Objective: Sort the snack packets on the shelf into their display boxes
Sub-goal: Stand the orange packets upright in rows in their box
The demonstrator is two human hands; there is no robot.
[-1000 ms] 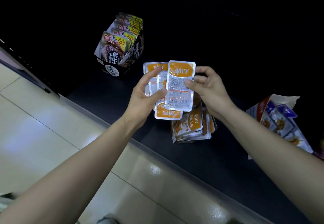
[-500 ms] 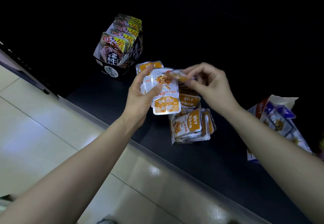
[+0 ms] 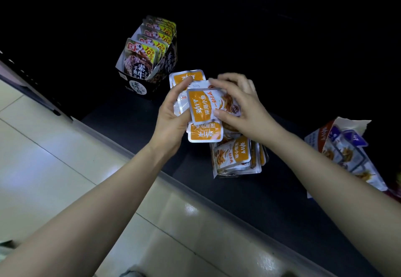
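Orange-and-silver foil snack packets [image 3: 208, 107], fanned, glossy, crinkled

Both bare forearms reach over the shelf's [image 3: 260, 200] front edge. The left hand [image 3: 173, 118] grips a stack of orange packets [image 3: 205, 134]; the right hand [image 3: 245, 111] pinches the front packet [image 3: 206, 107], fingers curled.

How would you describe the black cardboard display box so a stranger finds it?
On the dark shelf, look far left, beyond the left hand. The black cardboard display box stands there. Only it holds upright dark packets with yellow corners, unlike the orange packets.
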